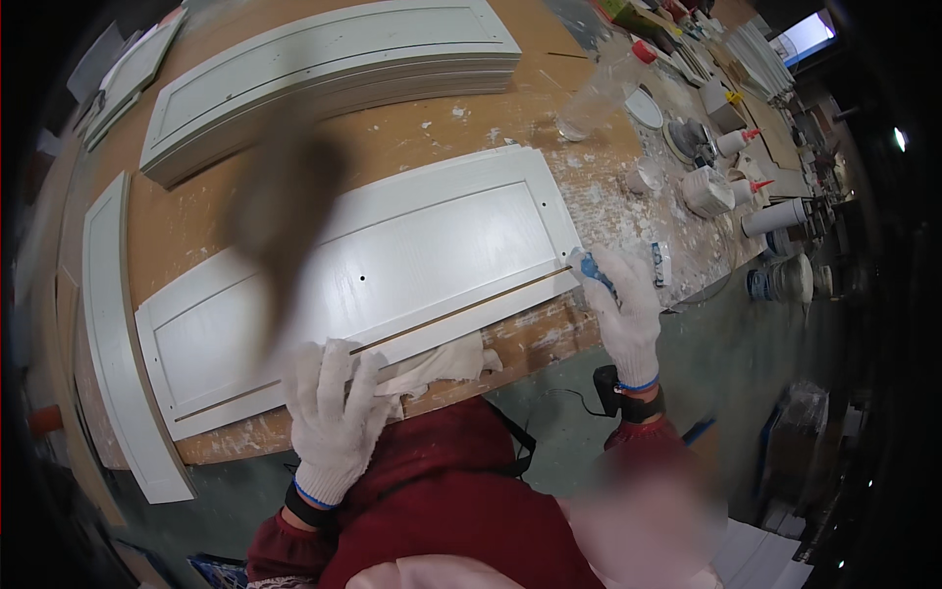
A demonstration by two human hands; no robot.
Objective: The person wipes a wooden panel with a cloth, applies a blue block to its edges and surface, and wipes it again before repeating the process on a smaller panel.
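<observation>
A white framed panel (324, 265) lies flat on the brown worktable, with a long groove along its near side and a few small dark holes. My left hand (334, 417), in a white knit glove, rests on its near edge with the fingers stretched out and holds nothing. At the panel's near right corner my right hand (628, 319), gloved too, has its fingers closed round a small blue thing (596, 272) whose kind I cannot make out. A crumpled pale cloth (442, 365) lies by the near edge, just right of my left hand.
A stack of similar white panels (334, 64) stands behind, and a narrow white board (123, 334) sticks out past the table's left edge. Jars (706, 191), red-tipped bottles (733, 142) and a clear bottle (594, 103) crowd the paint-spattered right side. A dark blur covers part of the panel.
</observation>
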